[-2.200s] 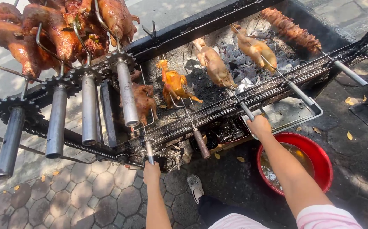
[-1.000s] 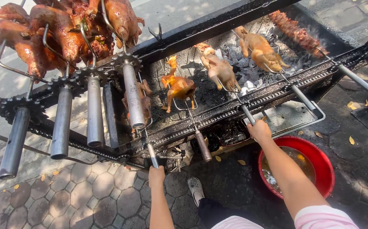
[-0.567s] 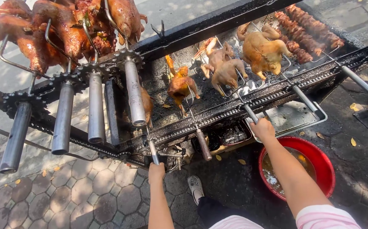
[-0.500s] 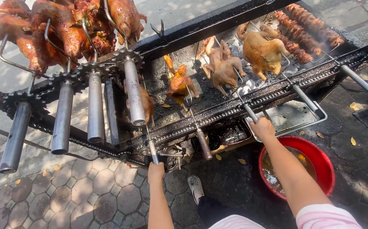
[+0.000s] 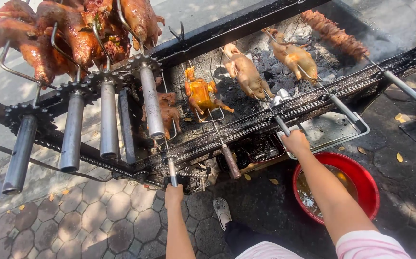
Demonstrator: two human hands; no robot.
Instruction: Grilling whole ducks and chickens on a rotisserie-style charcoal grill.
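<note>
My left hand (image 5: pixel 173 195) grips the end of a thin spit handle (image 5: pixel 171 170) whose spit carries a brown roasted bird (image 5: pixel 166 113) at the grill's near left. My right hand (image 5: pixel 295 142) holds the handle of another spit (image 5: pixel 281 125), which bears a pale tan bird (image 5: pixel 246 73) over the grey coals (image 5: pixel 275 62). Between them lies a spit with an orange-yellow bird (image 5: pixel 200 92) and a wooden handle (image 5: pixel 230 162).
The long black grill frame (image 5: pixel 246 24) runs diagonally. Several browned birds (image 5: pixel 74 33) hang on spits with thick steel handles (image 5: pixel 109 124) at the left. A red basin of liquid (image 5: pixel 356 182) sits on the ground below a metal tray (image 5: pixel 332 129). A skewer of meat pieces (image 5: pixel 335 33) lies far right.
The spits shifted: the birds at the middle and right lay bunched and turned half a second ago, and now sit spread along the coals. Both hands stay on their handles.
</note>
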